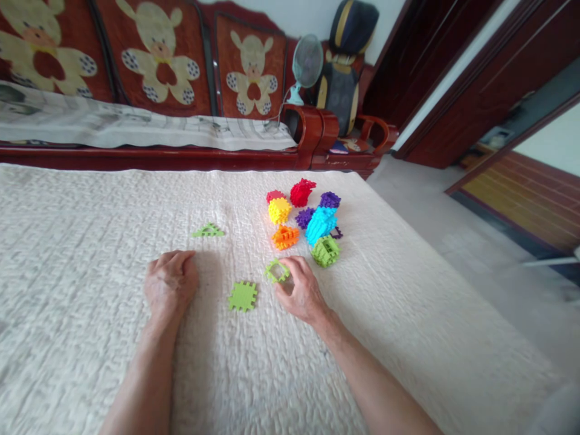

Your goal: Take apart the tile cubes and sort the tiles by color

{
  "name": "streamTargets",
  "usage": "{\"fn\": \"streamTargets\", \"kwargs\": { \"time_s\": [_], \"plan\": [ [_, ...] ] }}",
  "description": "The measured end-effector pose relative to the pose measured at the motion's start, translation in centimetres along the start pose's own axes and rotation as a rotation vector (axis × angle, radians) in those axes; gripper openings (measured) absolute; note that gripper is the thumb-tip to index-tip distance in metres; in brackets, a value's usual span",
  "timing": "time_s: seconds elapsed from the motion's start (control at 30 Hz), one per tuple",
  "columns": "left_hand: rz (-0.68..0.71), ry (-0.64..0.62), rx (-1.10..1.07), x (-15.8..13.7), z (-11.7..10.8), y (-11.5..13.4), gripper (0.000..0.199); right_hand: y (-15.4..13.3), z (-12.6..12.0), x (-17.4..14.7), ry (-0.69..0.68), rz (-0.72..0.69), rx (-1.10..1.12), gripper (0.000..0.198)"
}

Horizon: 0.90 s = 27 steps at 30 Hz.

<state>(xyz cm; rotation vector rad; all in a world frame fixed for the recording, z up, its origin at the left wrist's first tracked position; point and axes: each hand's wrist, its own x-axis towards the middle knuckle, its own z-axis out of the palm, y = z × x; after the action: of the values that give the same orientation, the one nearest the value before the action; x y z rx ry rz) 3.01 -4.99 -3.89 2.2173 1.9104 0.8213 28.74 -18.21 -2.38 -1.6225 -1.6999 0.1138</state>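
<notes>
My right hand pinches a light green open-frame interlocking tile with notched edges between thumb and fingers, just above the quilted cover. A solid green square tile with toothed edges lies flat to the left of it. Farther back, a green triangular tile rests on the cover. My left hand is down on the cover, fingers curled in, and nothing shows in it; the triangular tile is the piece nearest to it.
Stacks of tiles stand together at back right: red, yellow, orange, purple, blue and green. Beyond the cream quilted cover is a wooden sofa with a small fan.
</notes>
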Motion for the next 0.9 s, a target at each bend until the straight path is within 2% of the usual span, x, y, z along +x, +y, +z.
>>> {"fn": "streamTargets", "kwargs": {
  "time_s": [0.23,0.43,0.6,0.9],
  "plan": [
    [0.021,0.006,0.023,0.0,0.0,-0.1,0.037,-0.3,-2.1,1.0,0.271,-0.1,-0.017,0.039],
    [0.054,0.038,0.026,0.1,0.3,-0.3,0.035,3.3,-5.4,2.2,0.517,-0.034,-0.171,0.035],
    [0.044,0.039,0.008,0.1,0.3,-0.3,0.035,5.8,-6.4,2.2,0.532,0.034,-0.285,0.035],
    [0.039,0.026,0.024,0.0,0.1,-0.1,0.037,6.6,-5.9,1.8,0.481,0.087,-0.301,0.035]
  ]
}}
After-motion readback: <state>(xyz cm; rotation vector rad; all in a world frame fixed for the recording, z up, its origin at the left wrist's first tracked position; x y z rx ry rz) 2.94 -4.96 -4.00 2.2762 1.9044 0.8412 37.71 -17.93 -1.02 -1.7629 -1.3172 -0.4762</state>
